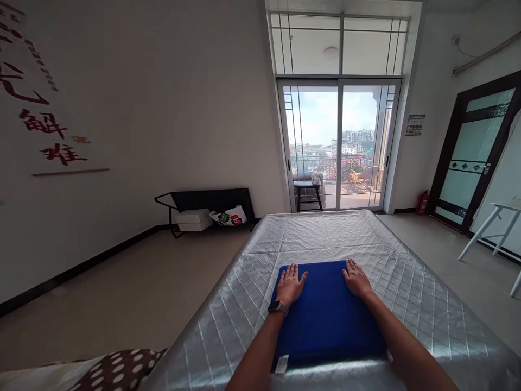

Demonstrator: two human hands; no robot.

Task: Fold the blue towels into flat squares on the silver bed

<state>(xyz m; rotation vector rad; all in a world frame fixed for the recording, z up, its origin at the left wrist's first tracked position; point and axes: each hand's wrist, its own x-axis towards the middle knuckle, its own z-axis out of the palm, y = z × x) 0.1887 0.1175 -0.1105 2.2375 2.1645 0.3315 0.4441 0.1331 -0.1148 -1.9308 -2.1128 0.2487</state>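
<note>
A blue cushion [328, 315] lies flat on a silver quilted cover [228, 309], with a small white tag at its near left corner. My left hand [290, 284] rests palm down on its far left part, fingers stretched out and pointing away; a watch is on that wrist. On the far right edge my right hand [357, 278] lies flat too, thumb spread toward the middle. Neither hand grips anything.
A brown polka-dot cloth [122, 369] shows at the lower left. Along the wall stands a black rack [209, 200] with white boxes [192, 219] and a printed bag. Beyond the sliding glass door is a dark stool [308, 185]. A white table [507, 205] stands right.
</note>
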